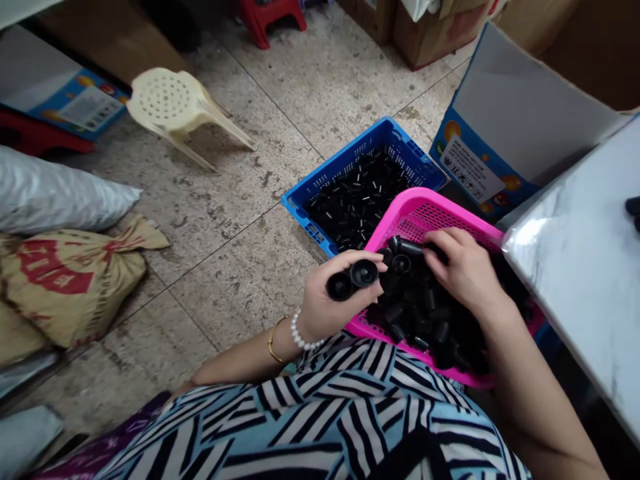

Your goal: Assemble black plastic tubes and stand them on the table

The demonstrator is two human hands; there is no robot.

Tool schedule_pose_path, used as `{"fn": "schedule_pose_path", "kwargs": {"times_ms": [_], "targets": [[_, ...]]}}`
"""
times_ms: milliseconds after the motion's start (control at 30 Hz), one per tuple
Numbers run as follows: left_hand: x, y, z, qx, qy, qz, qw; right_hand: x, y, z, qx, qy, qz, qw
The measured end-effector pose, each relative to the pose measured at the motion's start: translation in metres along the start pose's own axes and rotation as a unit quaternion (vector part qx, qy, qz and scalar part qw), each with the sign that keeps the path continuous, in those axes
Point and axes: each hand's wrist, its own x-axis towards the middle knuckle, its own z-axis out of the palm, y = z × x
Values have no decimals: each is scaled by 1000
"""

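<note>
My left hand (327,293) is closed around two hollow black plastic tubes (364,273), their round open ends facing up toward me. It is above the left side of a pink plastic basket (415,200), which is filled with similar short black tubes (420,300). Over the basket's far part, my right hand (463,267) has its fingers curled on a black tube (436,252); the fingers partly cover it. A pearl bracelet and a gold bangle circle my left wrist.
Beyond the pink basket, a blue crate (310,193) on the floor holds many small black pieces. A white marbled tabletop (590,267) borders my right side, near a large carton (525,113). A cream stool (167,100) and tied sacks (75,280) stand to the left.
</note>
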Motion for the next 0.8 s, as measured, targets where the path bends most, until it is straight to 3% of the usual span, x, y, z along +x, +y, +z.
{"fn": "schedule_pose_path", "kwargs": {"times_ms": [167, 300, 367, 467, 533, 667, 800], "targets": [[1, -9, -4, -47, 39, -36, 997, -40, 11, -18, -39, 71, 54, 995], [0, -5, 0, -35, 50, -30, 998, -36, -12, -19, -34, 101, 31, 994], [-2, -3, 2, -20, 53, -22, 998, -22, -26, -13, -19, 69, -31, 997], [-5, -6, 3, 13, 56, -10, 998, 0, -30, -2, -15, -43, -147, 988], [-5, -12, 3, 32, 63, -6, 997, 8, -20, 2, -29, -64, -159, 985], [-3, -25, 3, 29, 88, 8, 996, 1, 6, -9, -40, 12, -86, 995], [1, -31, 2, 88, 159, 71, 981, -23, -11, -24, -14, 48, -96, 994]]}}
